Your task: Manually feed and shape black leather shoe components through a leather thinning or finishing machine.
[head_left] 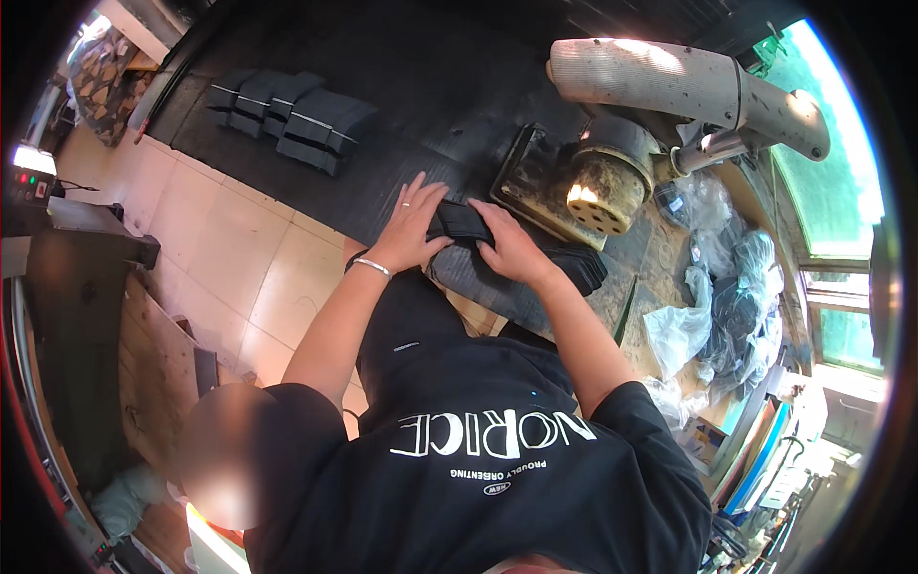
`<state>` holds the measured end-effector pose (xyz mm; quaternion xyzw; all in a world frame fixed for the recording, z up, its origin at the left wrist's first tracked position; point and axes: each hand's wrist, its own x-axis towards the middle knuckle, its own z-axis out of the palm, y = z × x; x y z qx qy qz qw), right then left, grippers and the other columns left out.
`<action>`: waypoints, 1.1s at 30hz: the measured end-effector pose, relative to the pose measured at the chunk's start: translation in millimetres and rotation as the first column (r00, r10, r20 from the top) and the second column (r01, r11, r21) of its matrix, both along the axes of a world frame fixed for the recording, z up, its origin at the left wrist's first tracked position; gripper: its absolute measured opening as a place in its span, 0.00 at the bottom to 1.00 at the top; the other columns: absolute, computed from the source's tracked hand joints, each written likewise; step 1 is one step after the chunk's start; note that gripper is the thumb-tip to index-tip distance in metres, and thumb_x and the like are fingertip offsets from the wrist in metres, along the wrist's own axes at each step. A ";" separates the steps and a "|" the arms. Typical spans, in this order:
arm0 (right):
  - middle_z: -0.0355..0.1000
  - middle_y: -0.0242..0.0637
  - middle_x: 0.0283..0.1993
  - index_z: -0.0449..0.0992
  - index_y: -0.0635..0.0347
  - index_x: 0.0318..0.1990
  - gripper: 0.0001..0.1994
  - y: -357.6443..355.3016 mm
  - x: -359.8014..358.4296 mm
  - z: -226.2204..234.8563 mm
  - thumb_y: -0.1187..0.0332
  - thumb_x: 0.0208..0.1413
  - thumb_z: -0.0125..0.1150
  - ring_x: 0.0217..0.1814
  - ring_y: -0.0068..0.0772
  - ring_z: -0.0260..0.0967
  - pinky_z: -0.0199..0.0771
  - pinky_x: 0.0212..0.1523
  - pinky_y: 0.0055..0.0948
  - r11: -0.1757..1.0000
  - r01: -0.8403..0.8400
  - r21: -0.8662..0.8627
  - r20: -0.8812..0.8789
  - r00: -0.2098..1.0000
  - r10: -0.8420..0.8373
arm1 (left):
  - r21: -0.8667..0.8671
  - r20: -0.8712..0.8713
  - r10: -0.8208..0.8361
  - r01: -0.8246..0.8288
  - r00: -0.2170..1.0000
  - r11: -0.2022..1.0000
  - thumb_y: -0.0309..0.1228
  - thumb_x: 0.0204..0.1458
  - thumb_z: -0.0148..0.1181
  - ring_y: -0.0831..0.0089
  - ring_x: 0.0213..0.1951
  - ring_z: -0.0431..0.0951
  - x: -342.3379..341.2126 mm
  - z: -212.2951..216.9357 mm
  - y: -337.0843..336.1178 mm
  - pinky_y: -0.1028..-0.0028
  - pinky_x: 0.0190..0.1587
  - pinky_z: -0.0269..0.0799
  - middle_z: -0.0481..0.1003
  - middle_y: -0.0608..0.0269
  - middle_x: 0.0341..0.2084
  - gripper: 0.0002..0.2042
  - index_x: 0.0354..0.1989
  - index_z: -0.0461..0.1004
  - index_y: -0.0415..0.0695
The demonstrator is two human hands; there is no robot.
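A small stack of flat black pieces (463, 223) sits between my hands at the near edge of the dark workbench (421, 105). My left hand (413, 225) is curved round its left end, thumb on the near side and fingers along the far side. At the opposite end, my right hand (514, 247) grips the stack between thumb and fingers. What the pieces are made of I cannot make out. More black flat pieces (579, 268) lie in a pile just right of my right hand.
Banded bundles of dark pieces (320, 124) lie at the bench's far left. A machine with a round yellowish motor housing (604, 191) and a ribbed duct (645, 75) stands at the right. Clear plastic bags (741, 297) crowd the window side. Tiled floor (229, 230) shows at left.
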<state>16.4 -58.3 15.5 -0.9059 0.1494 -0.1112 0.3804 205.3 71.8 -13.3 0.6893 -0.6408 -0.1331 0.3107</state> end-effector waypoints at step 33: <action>0.59 0.53 0.65 0.55 0.62 0.66 0.35 2.3 112.4 -19.4 0.81 0.47 0.58 0.67 0.56 0.55 0.56 0.65 0.44 0.988 0.009 -0.154 0.018 1.000 -0.006 | -0.063 0.071 0.459 -0.455 0.886 0.888 0.26 0.46 0.60 0.46 0.69 0.48 -15.5 -4.4 41.1 0.47 0.69 0.40 0.52 0.42 0.66 0.35 0.65 0.56 0.34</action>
